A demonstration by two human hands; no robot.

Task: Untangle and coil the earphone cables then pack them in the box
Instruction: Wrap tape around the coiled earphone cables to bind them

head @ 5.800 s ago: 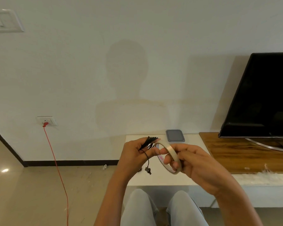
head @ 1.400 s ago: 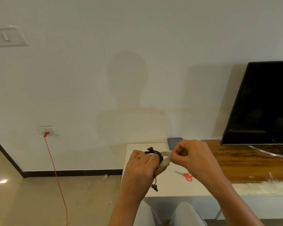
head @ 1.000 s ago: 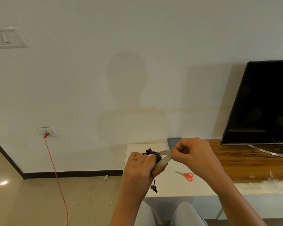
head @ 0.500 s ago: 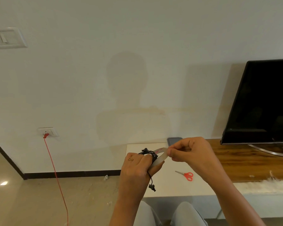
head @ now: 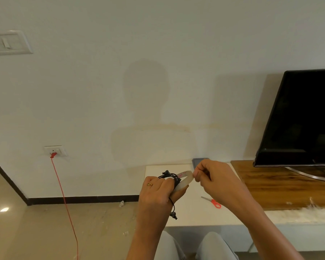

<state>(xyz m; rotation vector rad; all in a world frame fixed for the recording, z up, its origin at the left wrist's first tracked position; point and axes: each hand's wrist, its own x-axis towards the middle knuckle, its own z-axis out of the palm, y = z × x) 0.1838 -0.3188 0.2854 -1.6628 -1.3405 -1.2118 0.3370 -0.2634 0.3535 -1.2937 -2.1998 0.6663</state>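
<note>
From the head camera, the hands meet over the near edge of the white table [head: 186,212], toward 5 o'clock in the picture. The left hand [head: 158,192], with a ring [head: 150,184] on one finger, curls its fingers round the coiled black earphone cable [head: 169,176] and a whitish tape roll [head: 184,182] pressed against it. One loose end of the cable hangs at the hand's 5 o'clock, its plug [head: 174,215] clear of the table. The right hand [head: 214,180] pinches the roll's rim at its 2 o'clock side between thumb and fingertips. A grey box [head: 198,160] peeks out at 12 o'clock of that hand, mostly hidden. Red-handled scissors [head: 213,202] lie on the table at the hand's 6 o'clock. A black television [head: 298,119] stands at 3 o'clock on a wooden top [head: 281,186].
</note>
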